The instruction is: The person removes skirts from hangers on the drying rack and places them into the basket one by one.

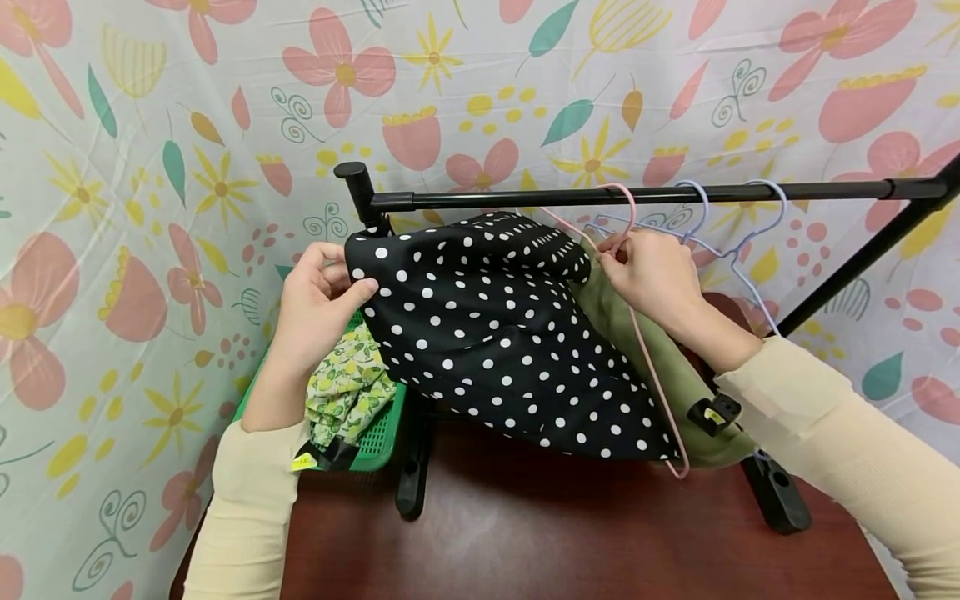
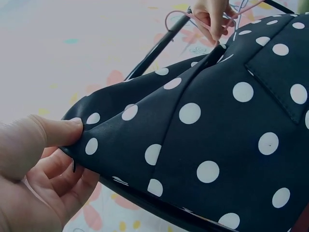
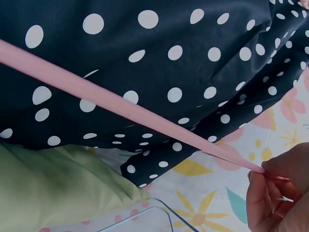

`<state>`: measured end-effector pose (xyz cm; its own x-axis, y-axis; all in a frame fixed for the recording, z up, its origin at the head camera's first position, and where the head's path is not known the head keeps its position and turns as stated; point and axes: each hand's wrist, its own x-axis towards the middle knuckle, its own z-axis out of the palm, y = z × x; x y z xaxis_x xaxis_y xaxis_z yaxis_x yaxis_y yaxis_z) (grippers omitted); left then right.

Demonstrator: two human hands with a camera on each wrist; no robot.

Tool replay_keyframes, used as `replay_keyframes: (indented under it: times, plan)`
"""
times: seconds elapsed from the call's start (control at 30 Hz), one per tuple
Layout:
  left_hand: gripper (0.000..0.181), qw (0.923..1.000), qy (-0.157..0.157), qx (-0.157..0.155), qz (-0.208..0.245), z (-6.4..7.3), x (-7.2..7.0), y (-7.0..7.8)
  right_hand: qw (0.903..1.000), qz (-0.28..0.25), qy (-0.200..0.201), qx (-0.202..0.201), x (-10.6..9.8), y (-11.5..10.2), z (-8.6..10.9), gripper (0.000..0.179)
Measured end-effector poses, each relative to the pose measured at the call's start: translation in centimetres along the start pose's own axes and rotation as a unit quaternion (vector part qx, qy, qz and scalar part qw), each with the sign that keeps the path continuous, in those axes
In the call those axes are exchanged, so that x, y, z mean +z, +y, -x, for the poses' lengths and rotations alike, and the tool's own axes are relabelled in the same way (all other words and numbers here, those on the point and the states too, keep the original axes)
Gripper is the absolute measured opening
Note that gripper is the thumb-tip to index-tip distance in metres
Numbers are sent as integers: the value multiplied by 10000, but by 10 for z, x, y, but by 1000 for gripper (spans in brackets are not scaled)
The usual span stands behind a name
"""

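Note:
A black garment with white polka dots (image 1: 487, 350) is spread below the rail, partly over a pink hanger (image 1: 651, 354). My left hand (image 1: 318, 304) pinches the garment's upper left edge between thumb and fingers, as the left wrist view shows close up. Near the base of its hook, the pink hanger is pinched by my right hand (image 1: 652, 271); in the right wrist view those fingertips (image 3: 256, 179) meet on the pink bar. The hook curves over the black rail (image 1: 480, 200). Part of the hanger is hidden by the polka-dot cloth.
An olive-green garment (image 1: 645, 325) hangs just behind, to the right. Two blue hangers (image 1: 738, 250) hook on the rail further right. At left stands a green basket (image 1: 378, 437) holding a lemon-print cloth (image 1: 348, 383). Black rack feet (image 1: 411, 475) rest on the brown table (image 1: 555, 533).

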<state>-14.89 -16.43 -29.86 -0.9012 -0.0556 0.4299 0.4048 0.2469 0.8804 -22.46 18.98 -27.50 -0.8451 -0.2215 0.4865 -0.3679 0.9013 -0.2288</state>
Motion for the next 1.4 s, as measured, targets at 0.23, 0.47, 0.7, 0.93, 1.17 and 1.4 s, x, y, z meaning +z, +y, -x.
replay_keyframes:
  times: [0.23, 0.47, 0.7, 0.93, 1.17, 1.4]
  plan:
    - [46, 9998, 180, 115, -2, 1, 1, -2, 10000, 10, 15, -7, 0, 0, 0, 39]
    - [49, 9961, 157, 194, -848, 2, 0, -2, 10000, -12, 1, 33, -1, 0, 0, 39]
    - [28, 9904, 374, -68, -1329, 3, 0, -7, 10000, -62, 34, 34, -2, 1, 0, 40]
    - [21, 9863, 648, -52, -1519, 3, -2, -12, 9998, -178, 49, -15, -4, 0, 0, 38]
    - [17, 9789, 917, 18, -1828, 2, -2, -12, 9997, -217, 83, 6, -5, -1, -1, 42]
    - [17, 9695, 1139, -115, -2166, 2, -5, -10, 9996, -239, 140, -53, -6, 0, -1, 41]
